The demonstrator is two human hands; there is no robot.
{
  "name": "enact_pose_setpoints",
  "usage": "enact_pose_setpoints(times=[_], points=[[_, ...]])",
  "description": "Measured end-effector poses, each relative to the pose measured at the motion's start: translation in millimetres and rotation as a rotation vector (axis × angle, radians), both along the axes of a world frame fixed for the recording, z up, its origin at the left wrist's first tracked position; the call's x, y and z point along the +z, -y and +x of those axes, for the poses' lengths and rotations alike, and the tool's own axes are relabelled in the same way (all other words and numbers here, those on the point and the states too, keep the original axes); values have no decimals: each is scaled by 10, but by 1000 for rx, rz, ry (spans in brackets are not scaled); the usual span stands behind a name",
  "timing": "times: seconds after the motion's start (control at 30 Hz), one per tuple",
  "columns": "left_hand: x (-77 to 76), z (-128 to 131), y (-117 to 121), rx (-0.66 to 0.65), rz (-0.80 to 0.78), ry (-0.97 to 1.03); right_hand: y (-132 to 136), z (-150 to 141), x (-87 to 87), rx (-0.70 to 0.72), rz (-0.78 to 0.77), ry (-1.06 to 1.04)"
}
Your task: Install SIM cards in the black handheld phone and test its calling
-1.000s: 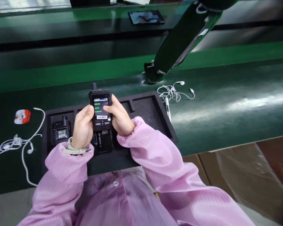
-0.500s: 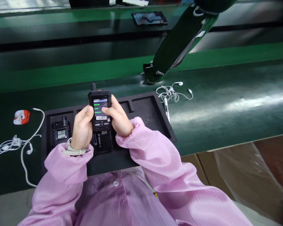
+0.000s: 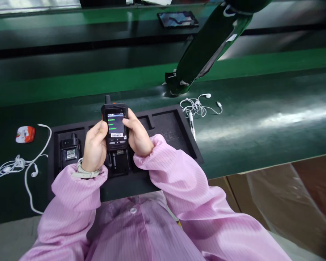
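Note:
A black two-way radio point(image 3: 115, 127) with a stubby antenna and a lit screen is held upright above a black tray point(image 3: 168, 130). My left hand point(image 3: 94, 146) grips its left side, thumb along the edge. Around its right side is my right hand point(image 3: 138, 134), the thumb at the screen's right edge. Green lines of text show on the dark screen. In the tray's left recess lies another radio point(image 3: 70, 150) with its inside exposed. Just below the held radio, a further black device point(image 3: 120, 161) is partly hidden.
White earphones point(image 3: 197, 105) and a white pen point(image 3: 192, 125) lie right of the tray. To the left are an orange-and-white object point(image 3: 25, 134), more earphones point(image 3: 16, 166) and a white cable point(image 3: 29, 181). A green post point(image 3: 203, 50) rises behind; a tablet-like device point(image 3: 178, 19) lies farther back.
My right thumb has shifted from over the middle of the screen to its right edge, slightly upward. Both hands keep hold of the radio.

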State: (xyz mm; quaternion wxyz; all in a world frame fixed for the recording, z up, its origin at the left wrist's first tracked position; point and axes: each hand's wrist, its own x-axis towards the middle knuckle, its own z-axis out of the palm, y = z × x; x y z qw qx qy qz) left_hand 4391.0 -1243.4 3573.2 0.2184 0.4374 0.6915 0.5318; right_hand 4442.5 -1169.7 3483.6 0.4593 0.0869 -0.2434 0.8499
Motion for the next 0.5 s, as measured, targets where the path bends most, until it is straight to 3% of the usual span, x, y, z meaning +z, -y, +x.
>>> enact_pose_setpoints(times=[0.3,0.5], points=[[-8,8,-12,6,7,9,-3,-16,-1,14,-10,11],[-4,-3,-9,11,31,34,-5,35,36,-23,34,137]])
